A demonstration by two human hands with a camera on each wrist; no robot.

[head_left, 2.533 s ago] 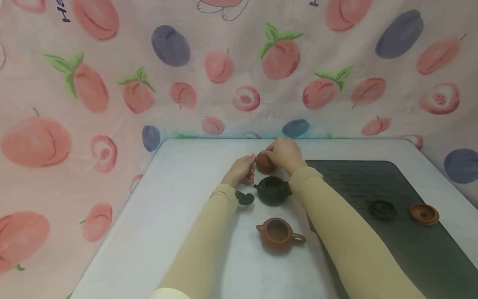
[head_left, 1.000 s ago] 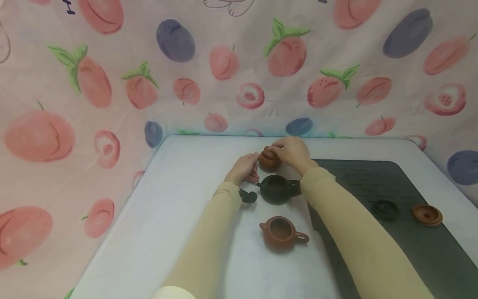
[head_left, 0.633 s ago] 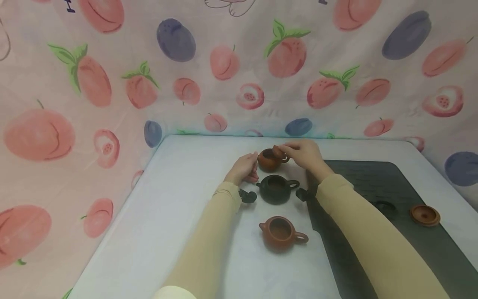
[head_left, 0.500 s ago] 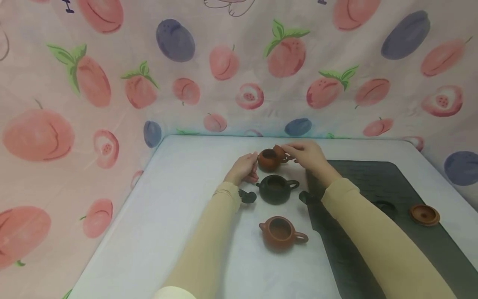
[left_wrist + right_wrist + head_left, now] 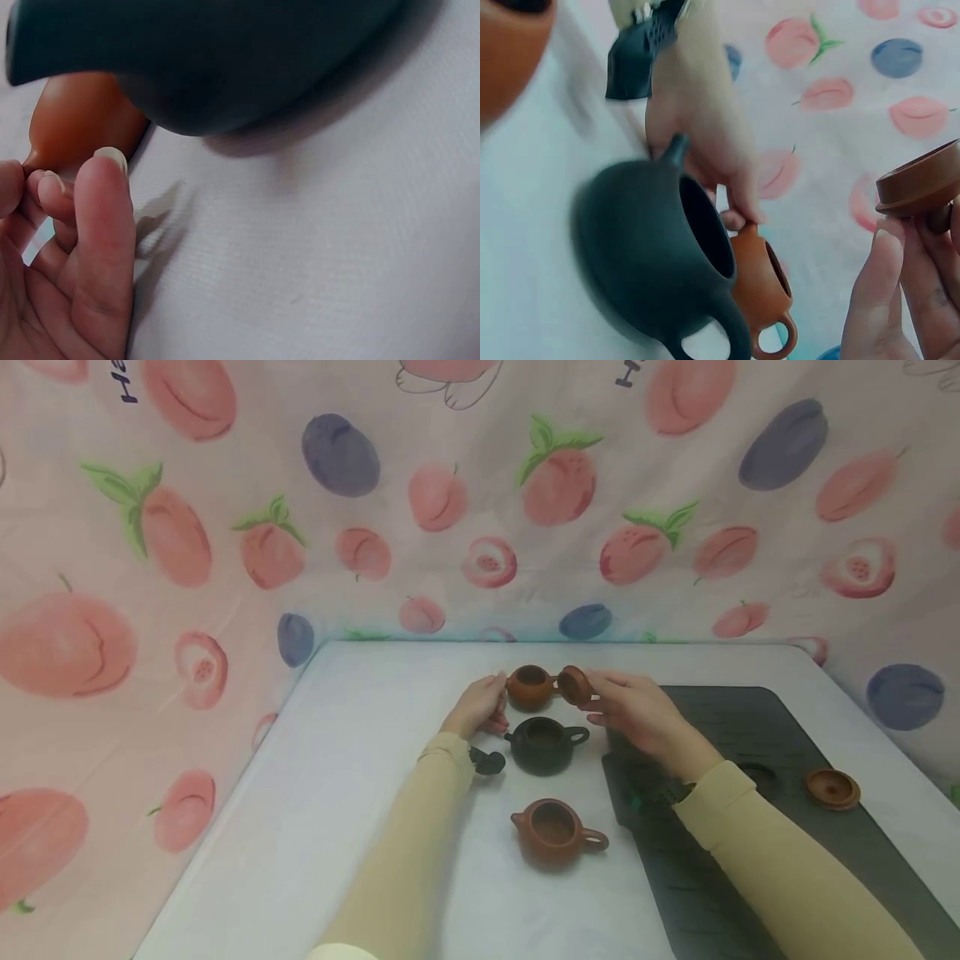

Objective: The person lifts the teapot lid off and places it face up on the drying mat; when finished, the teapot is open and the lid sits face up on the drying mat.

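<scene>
My left hand (image 5: 478,707) pinches the spout tip of the far orange-brown teapot (image 5: 529,687), which stands lidless on the table. In the left wrist view, thumb and fingertips meet at that spout, and part of the teapot's body is hidden behind the black teapot (image 5: 225,60). My right hand (image 5: 637,710) holds a round brown teapot lid (image 5: 574,685) by its knob, tilted with the underside facing left, beside the far teapot's handle. In the right wrist view the lid (image 5: 922,184) rests on the fingertips, knob down.
The black teapot stands lidless just in front of the far one. Nearer is a reddish-brown teapot (image 5: 553,833), also open-topped. On the dark tray (image 5: 720,860) at right lie a brown lid (image 5: 832,788) and a black lid (image 5: 759,777), partly hidden by the right sleeve.
My right hand has lifted the lid off the far teapot, carried it right and turned its underside into view. The left hand has stayed at the spout.
</scene>
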